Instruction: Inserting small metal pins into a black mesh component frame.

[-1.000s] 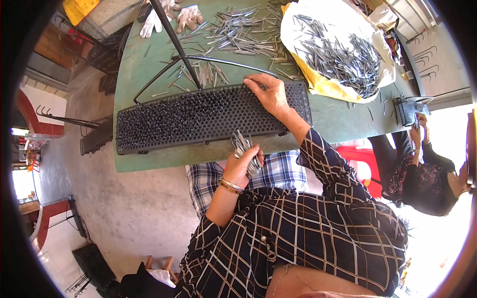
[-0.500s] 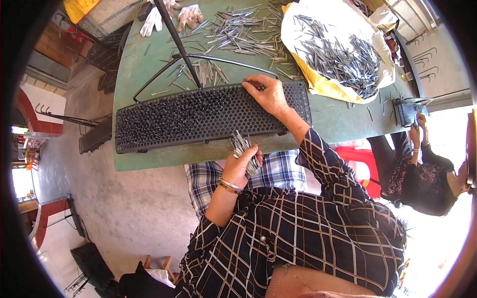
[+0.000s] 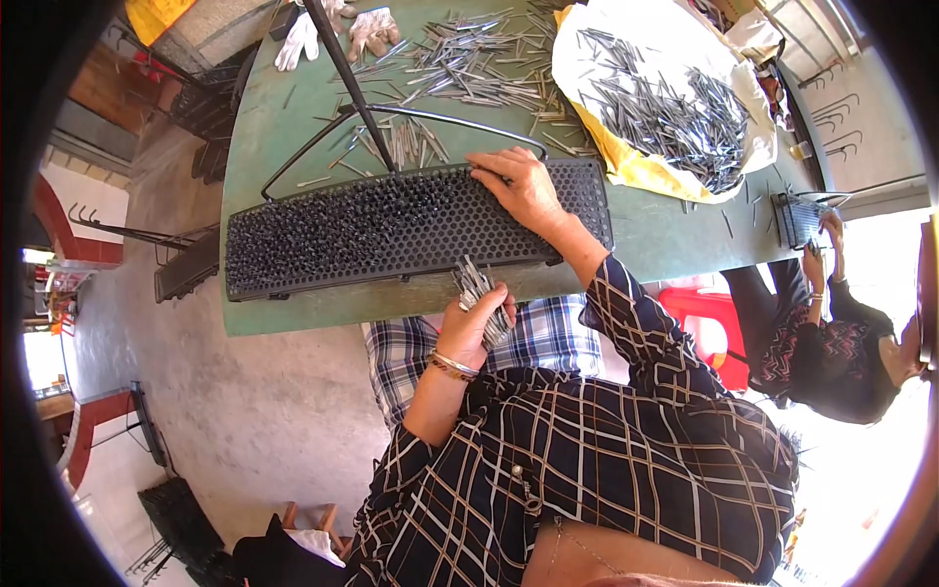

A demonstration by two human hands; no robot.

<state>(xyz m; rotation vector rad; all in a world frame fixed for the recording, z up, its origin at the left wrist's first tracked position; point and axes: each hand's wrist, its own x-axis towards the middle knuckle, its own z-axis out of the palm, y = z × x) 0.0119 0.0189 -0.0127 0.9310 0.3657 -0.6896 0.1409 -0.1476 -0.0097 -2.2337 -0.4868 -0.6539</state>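
— Where to look first?

— At the tray, black and full of round holes, lying lengthwise along the near edge of the green table.

— Filled or bare?

— Crowded with dark tips across the left part. Open holes toward the right.

— And the left hand?

— Closed firmly round a bundle of rods, just on the near side of the tray, above a plaid cloth. Bracelets at the wrist.

— The right hand, then?

— At the far rim of the tray, right of the middle, with fingers bent and thumb and forefinger close together. Pinching a rod or bare-tipped: impossible to tell.

— Hands touching each other?

— No, apart, one on each side of the open holes.

— Farther off?

— Slanting down to the tray's far side, a black bar; beside it, a bent wire frame. Beyond, loose rods in a scattered heap. Far left, gloves. Far right, a white and yellow sack, spread wide under more rods.

— To the right?

— A red stool, then a co-worker, hands just beside a small rack.
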